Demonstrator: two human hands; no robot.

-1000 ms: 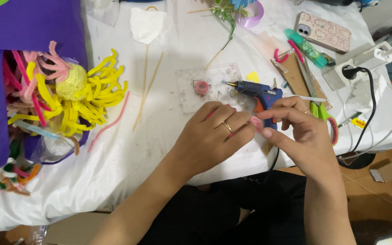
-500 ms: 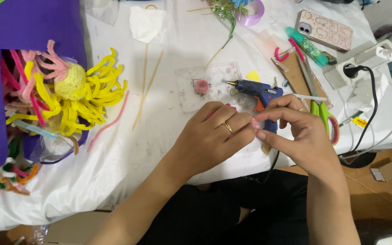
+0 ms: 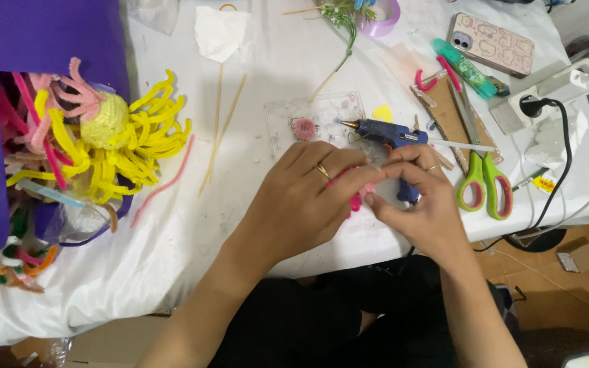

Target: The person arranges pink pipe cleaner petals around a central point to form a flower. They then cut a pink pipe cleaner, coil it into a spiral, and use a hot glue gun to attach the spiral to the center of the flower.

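Observation:
My left hand [image 3: 305, 201] and my right hand [image 3: 420, 204] meet at the front edge of the white-covered table [image 3: 260, 136]. Between their fingertips they pinch a small pink pipe-cleaner piece [image 3: 357, 194], mostly hidden by the fingers. Each hand wears a ring. Just behind them a blue glue gun [image 3: 390, 136] stands with its nozzle pointing left over a clear plastic sheet [image 3: 308, 116] that carries a small pink coil [image 3: 304, 128].
Green-handled scissors [image 3: 482, 180] lie right of my hands, near a power strip [image 3: 547, 102] with cables, a phone [image 3: 491, 42] and a green tube [image 3: 465, 67]. A yellow and pink pipe-cleaner flower bunch [image 3: 103, 136] in purple wrap [image 3: 42, 34] lies left. Thin wooden sticks [image 3: 219, 129] lie mid-table.
Both hands have stayed at the table's front edge and only shifted their fingers slightly around the pink piece. Everything else is where it was.

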